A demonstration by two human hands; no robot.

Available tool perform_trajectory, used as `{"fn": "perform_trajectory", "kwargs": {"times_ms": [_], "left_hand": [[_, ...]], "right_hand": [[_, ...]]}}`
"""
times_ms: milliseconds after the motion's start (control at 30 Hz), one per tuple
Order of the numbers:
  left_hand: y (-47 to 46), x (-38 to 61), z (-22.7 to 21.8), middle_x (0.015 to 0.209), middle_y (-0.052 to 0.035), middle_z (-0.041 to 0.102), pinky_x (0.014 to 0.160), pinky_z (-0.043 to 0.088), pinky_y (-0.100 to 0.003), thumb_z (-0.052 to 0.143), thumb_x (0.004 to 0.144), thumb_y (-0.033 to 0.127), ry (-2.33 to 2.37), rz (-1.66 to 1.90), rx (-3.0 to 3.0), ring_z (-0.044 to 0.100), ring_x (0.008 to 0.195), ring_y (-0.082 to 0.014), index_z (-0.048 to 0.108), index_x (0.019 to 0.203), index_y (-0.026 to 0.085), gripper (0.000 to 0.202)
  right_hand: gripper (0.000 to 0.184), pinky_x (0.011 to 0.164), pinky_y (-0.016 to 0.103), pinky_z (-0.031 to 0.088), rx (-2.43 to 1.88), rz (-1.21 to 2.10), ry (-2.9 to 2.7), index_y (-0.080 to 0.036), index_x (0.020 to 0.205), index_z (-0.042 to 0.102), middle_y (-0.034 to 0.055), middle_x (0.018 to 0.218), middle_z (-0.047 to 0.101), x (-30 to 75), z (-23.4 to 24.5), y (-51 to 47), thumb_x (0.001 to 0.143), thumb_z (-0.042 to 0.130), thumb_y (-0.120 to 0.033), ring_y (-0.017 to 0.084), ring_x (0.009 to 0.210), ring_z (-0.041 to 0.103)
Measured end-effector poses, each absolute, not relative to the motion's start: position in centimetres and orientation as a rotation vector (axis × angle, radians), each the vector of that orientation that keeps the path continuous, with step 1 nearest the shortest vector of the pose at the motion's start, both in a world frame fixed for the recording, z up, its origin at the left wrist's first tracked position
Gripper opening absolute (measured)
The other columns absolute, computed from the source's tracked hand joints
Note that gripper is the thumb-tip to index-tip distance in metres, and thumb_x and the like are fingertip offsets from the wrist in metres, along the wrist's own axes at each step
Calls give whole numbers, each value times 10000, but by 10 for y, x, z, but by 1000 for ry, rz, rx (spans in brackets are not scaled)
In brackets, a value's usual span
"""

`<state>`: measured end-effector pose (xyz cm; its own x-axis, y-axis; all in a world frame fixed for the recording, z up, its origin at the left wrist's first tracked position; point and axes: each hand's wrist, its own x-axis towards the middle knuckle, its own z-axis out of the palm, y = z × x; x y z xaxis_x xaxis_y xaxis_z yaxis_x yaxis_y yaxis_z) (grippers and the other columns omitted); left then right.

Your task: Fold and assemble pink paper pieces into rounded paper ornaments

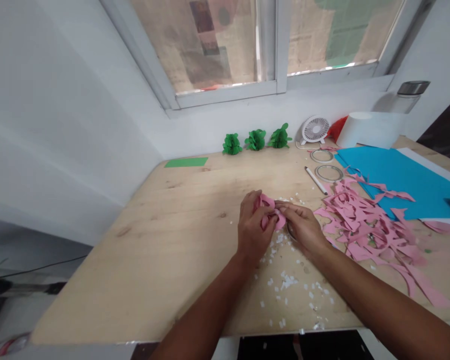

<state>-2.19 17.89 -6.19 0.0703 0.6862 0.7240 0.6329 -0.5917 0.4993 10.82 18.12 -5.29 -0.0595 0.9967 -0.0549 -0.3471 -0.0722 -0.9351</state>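
Over the middle of the table, my left hand [253, 220] is closed around a pink paper cutout [279, 220] with rounded, petal-like edges that looks folded or layered. My right hand [302, 225] pinches the right side of the same cutout between thumb and fingers. Fingers cover much of the paper. A dark curved edge, perhaps a tape roll, shows partly under my right hand; I cannot tell whether it is touched. Small white bits [288, 281] lie scattered on the table below both hands.
Pink paper scraps [360, 220] are heaped right of my hands, partly over blue sheets [401, 180]. A white marker [315, 180] and tape rolls [329, 173] lie nearby. Behind stand green paper pompoms [255, 140] and a small fan [315, 130]. A green strip [186, 162] lies back left.
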Motion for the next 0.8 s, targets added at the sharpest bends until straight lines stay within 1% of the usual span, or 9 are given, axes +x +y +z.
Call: {"fn": "perform_trajectory", "kwargs": {"times_ms": [100,167,300,467,633,800], "left_hand": [[180,-23,-63,1251,-110,498,939,457,-457,604,770,176,1440,1582,2229,482,1169,-246,635,859,185,95],[181,-24,-63,1238,-110,504,940,456,-448,609,767,177,1457,1585,2214,485,1165,-244,631,861,184,97],[182,-25,-63,1231,-105,503,954,448,-434,609,764,170,1472,1574,2212,487,1157,-235,630,849,184,88],[182,-24,-64,1237,-97,495,959,442,-433,600,767,156,1428,1577,2231,483,1157,-229,636,817,184,68],[182,-24,-65,1231,-98,504,947,450,-438,598,767,153,1444,1567,2249,489,1150,-236,648,834,186,90],[182,-24,-66,1210,-102,522,931,462,-439,605,773,185,1459,1572,2255,498,1139,-240,657,846,185,90]], "right_hand": [[205,927,349,423,-957,1443,-985,-205,860,742,70,977,716,109,-53,180,680,677,-277,210,961,629],[209,938,346,418,-959,1435,-1016,-215,873,743,62,997,714,109,-54,180,678,685,-264,207,978,626],[230,909,344,444,-1006,1392,-1060,-223,899,742,55,1024,708,109,-58,181,682,698,-285,205,969,632],[199,903,345,449,-1071,1304,-1107,-212,856,749,61,1005,714,110,-59,183,687,691,-299,200,945,641],[199,880,337,466,-1108,1261,-1126,-215,860,748,57,1025,709,110,-59,182,700,659,-291,200,950,640],[207,891,366,467,-1117,1242,-1188,-236,883,743,49,1055,698,110,-64,183,725,629,-306,207,965,636]]}}
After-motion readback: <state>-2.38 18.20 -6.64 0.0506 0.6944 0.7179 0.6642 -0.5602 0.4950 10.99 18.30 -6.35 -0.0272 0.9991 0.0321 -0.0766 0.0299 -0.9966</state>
